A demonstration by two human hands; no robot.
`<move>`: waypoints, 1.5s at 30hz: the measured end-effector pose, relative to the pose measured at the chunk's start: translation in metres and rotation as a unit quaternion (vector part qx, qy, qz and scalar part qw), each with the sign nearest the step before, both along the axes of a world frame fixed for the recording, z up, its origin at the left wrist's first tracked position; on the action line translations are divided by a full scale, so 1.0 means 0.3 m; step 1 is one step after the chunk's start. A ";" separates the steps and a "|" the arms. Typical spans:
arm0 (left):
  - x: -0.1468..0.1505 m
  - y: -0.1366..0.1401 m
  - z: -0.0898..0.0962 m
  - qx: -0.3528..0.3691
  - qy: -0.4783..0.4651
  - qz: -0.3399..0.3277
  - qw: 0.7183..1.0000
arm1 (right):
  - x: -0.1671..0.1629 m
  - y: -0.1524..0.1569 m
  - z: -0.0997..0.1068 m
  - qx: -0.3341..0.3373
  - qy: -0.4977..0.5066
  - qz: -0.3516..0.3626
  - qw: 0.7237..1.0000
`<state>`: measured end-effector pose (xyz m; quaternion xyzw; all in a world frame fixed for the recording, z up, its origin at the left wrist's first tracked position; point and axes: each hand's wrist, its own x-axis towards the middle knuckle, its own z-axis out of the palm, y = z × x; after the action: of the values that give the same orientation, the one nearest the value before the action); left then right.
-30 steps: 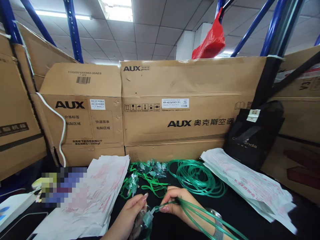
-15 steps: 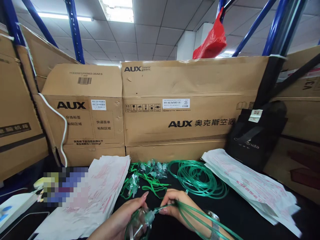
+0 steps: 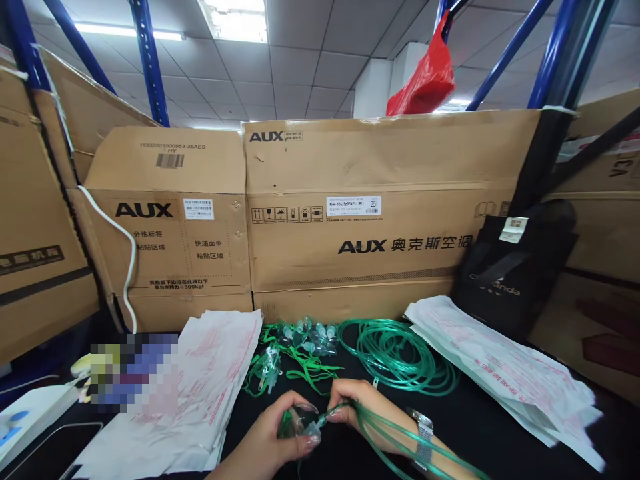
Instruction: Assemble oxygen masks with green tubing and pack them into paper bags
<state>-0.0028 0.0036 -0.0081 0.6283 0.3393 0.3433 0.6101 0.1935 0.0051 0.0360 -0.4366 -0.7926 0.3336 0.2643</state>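
Observation:
My left hand (image 3: pixel 277 433) is closed on a clear oxygen mask (image 3: pixel 287 425), gripping it near its pale connector (image 3: pixel 313 428) just above the dark tabletop. Fingers cover much of the mask. My right hand (image 3: pixel 357 405), with a watch (image 3: pixel 424 433) on the wrist, pinches the end of green tubing (image 3: pixel 447 456) at that connector. The tube end meets the connector; how deep it sits I cannot tell. Loops of this tubing trail over the right forearm. Beyond the hands lie more clear masks (image 3: pixel 320 340) with green straps (image 3: pixel 307 369).
A coil of green tubing (image 3: pixel 400 360) lies behind my right hand. White printed bags are stacked at left (image 3: pixel 200 387) and right (image 3: pixel 505 373). Cardboard boxes (image 3: pixel 390 173) wall off the back. A black bag (image 3: pixel 510 280) stands at right; a phone (image 3: pixel 83 450) lies at lower left.
My left hand has lifted and turned, carrying the mask up and slightly right, with its fingers now around the connector. My right hand has shifted slightly right, still pinching the tube.

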 end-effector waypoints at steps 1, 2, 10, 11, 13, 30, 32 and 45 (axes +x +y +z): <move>0.000 0.001 -0.008 0.006 0.009 -0.004 1.000 | 0.000 0.001 -0.005 0.004 -0.005 0.006 1.000; 0.000 0.003 -0.017 0.007 0.018 -0.007 1.000 | 0.000 0.001 -0.009 0.009 -0.009 0.011 1.000; 0.001 0.017 -0.067 -0.023 0.008 -0.005 1.000 | -0.016 -0.009 -0.018 -0.001 0.018 0.000 1.000; 0.003 0.017 -0.069 -0.024 0.002 -0.004 1.000 | -0.018 -0.010 -0.020 -0.007 0.021 -0.005 1.000; 0.007 0.017 -0.070 -0.020 -0.011 -0.006 1.000 | -0.019 -0.011 -0.026 -0.018 0.031 -0.015 0.999; 0.005 0.010 0.065 -0.136 -0.101 0.093 0.981 | -0.009 0.014 -0.032 -0.267 0.188 -0.003 0.945; -0.006 0.010 0.093 -0.182 -0.140 0.116 0.966 | -0.009 0.011 -0.032 -0.357 0.188 0.023 0.915; -0.007 0.015 0.102 -0.162 -0.189 0.178 0.952 | -0.037 -0.084 0.044 0.094 -0.161 -0.146 0.971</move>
<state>-0.0050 0.0082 0.0226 0.3737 0.3754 0.4990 0.6859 0.1824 -0.0200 0.0493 -0.5688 -0.7803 0.1404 0.2188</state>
